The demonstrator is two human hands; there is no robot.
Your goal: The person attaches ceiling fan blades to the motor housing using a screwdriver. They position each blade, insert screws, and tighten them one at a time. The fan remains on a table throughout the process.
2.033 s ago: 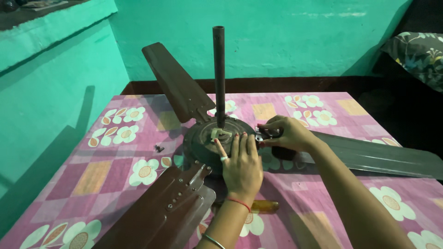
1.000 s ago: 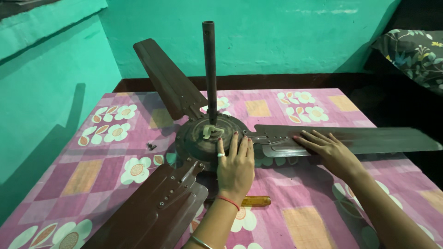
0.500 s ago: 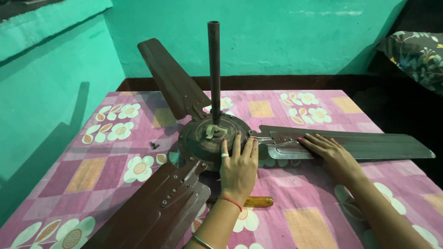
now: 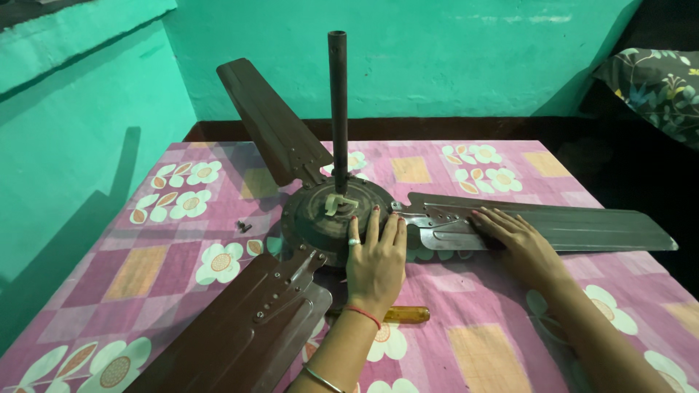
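Fan blade (image 4: pixel 553 225) shifted under right hand (image 4: pixel 520 244)

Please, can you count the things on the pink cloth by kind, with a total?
Fan blades: 3, the right one under the right hand, one at rear, one in front
Motor hub with rod: 1, left hand on it
Yellow-handled tool: 1
Small loose screws, one cluster: 1
Total: 6

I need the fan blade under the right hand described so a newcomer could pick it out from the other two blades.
Start at the brown ceiling fan motor with its upright rod on the pink flowered cloth. From the hub, follow the blade running flat toward the right edge. Unlike the other two blades, it has the right hand pressed flat on its inner end, while the left hand rests on the hub.
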